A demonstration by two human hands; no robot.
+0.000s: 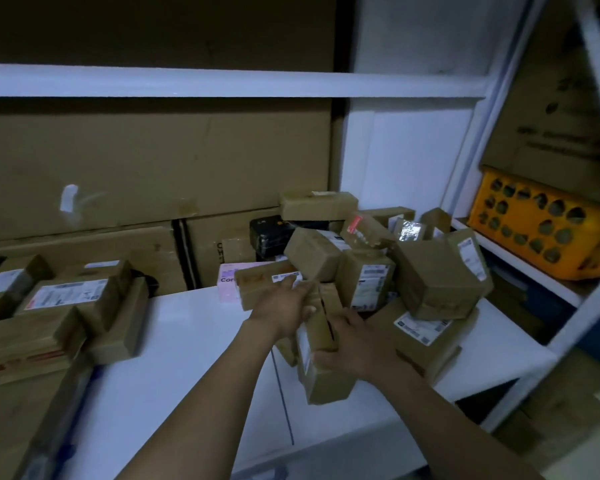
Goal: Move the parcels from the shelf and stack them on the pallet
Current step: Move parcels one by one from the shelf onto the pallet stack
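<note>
Both hands (326, 323) reach forward, gripping a brown parcel (321, 362).

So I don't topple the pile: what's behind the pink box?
The pink box sits against large cardboard cartons. A brown parcel under the left hand covers its right side; what's behind there can't be seen.

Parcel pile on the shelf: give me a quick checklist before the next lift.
1. Right hand on the upright parcel: ok, fingers wrap its top.
2. Left hand on the flat parcel: ok, touching; grip cannot tell.
3. Pile stable: not ok, boxes lean on each other, may slide.
4. White shelf near the hands free: ok.
5. Pallet ready: cannot tell, not in view.
</note>
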